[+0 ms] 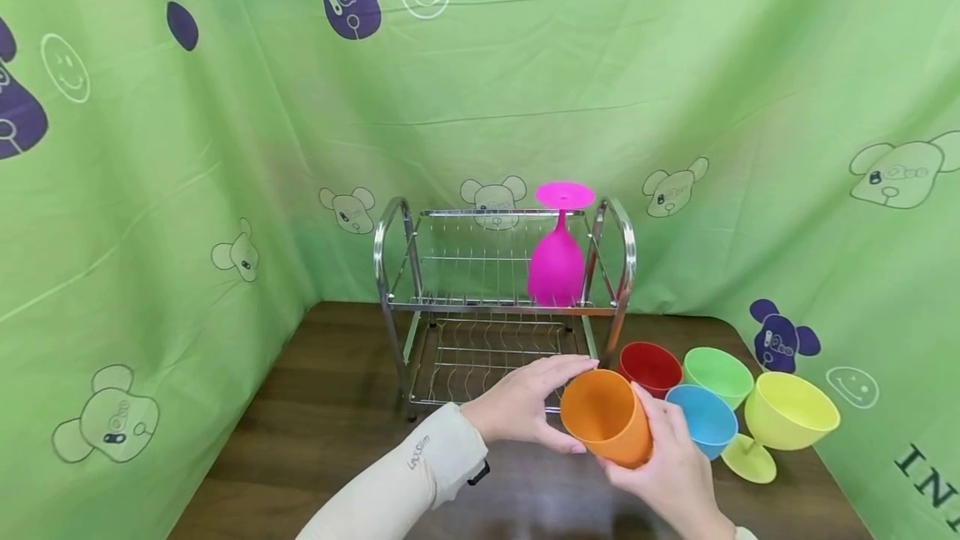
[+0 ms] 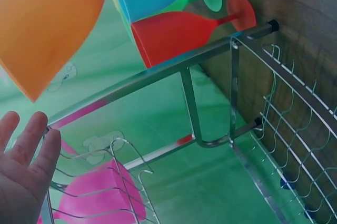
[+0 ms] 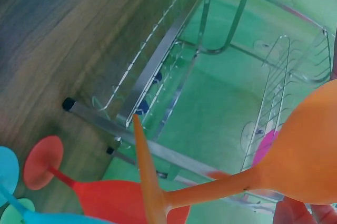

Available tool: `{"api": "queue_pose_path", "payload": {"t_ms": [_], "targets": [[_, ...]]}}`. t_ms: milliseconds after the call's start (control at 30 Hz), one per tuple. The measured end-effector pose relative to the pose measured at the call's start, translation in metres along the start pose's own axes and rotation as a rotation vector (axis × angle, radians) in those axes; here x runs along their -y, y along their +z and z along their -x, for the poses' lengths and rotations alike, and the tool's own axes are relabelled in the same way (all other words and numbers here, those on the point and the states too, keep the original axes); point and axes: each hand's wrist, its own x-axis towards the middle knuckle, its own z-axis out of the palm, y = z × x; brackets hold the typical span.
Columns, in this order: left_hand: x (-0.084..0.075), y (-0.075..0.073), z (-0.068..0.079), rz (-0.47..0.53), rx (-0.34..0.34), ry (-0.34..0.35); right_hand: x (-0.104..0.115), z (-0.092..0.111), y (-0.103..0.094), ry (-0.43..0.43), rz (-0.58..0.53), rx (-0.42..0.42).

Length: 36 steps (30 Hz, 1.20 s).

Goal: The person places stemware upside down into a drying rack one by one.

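Observation:
An orange goblet (image 1: 633,438) is raised above the table in front of the rack, its mouth facing up toward the head camera. My right hand (image 1: 672,463) grips its bowl from the right. Beside the bowl's left side is my left hand (image 1: 528,408), thumb and fingers spread; the left wrist view has its fingers (image 2: 32,145) extended, with a gap to the bowl. The orange stem and foot (image 3: 210,190) show in the right wrist view. On the rack's upper tier a magenta goblet (image 1: 557,269) stands upside down.
A two-tier metal dish rack (image 1: 504,307) stands at the table's back. Right of it are a red goblet (image 1: 651,363), a green goblet (image 1: 718,373), a blue goblet (image 1: 703,419) and a yellow goblet (image 1: 791,415). Green printed cloth (image 1: 480,107) hangs around the wooden table (image 1: 292,440).

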Motion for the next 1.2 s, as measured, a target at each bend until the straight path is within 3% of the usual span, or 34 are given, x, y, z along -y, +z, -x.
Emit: {"api": "queue_pose_path", "payload": {"t_ms": [133,333,533,833,1033,1200], "targets": [[0.002,-0.004,0.000,-0.049,0.014,0.039,0.005,-0.005,0.006,0.017,-0.002,0.034],[0.003,-0.012,0.004,-0.243,0.059,0.100,0.013,-0.011,0.015,-0.080,0.045,0.024],[0.005,-0.020,0.007,-0.336,0.092,0.088,0.020,-0.018,0.021,-0.117,0.071,0.034],[0.005,-0.031,0.008,-0.306,0.173,-0.003,0.032,-0.025,0.026,-0.115,0.093,0.099],[0.006,-0.039,0.013,-0.205,0.142,-0.045,0.037,-0.028,0.029,-0.134,0.050,0.091],[0.012,-0.041,0.020,-0.166,0.057,-0.058,0.037,-0.033,0.026,-0.205,0.020,0.008]]}}
